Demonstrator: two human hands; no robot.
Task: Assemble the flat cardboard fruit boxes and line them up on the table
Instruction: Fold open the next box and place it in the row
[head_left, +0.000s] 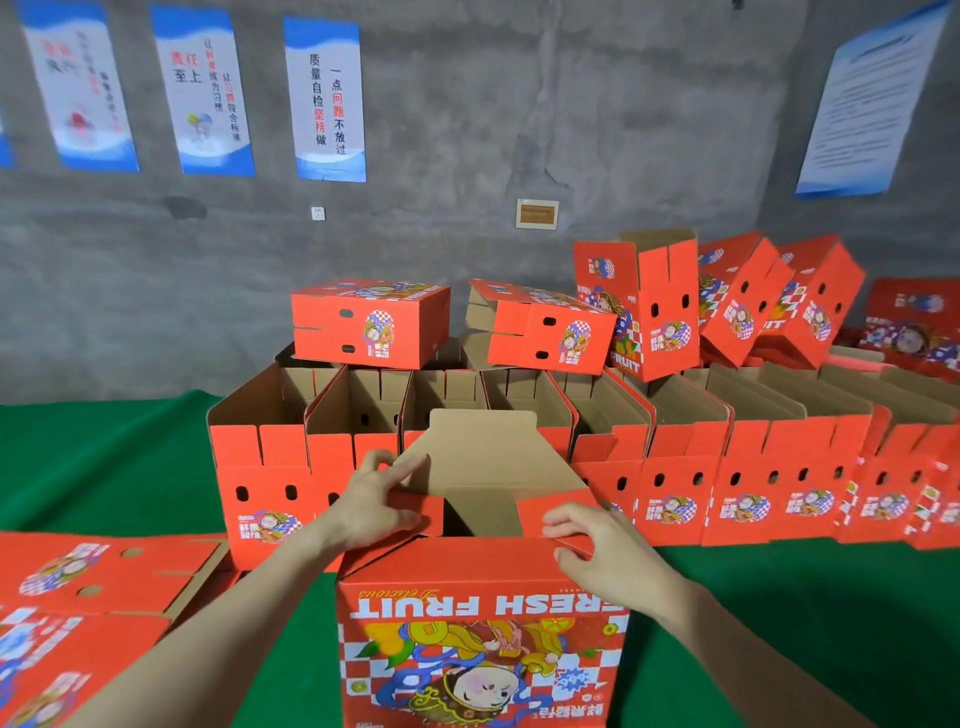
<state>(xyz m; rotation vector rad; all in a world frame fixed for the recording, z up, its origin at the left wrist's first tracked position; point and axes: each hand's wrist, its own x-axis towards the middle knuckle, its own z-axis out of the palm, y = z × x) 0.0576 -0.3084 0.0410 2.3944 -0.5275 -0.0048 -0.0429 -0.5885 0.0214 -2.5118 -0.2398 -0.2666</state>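
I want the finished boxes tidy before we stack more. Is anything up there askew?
Yes. On top of the open row, one closed box sits tilted, and three upright boxes at the right lean sideways against each other. The left closed box sits level.

Red fruit boxes with brown insides and blue-and-white checkered cartoon print, green table.

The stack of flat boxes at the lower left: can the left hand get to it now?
Probably yes. The flat boxes lie uncovered on the table, beside the left forearm. But the left hand is holding a flap of the box and must let go first.
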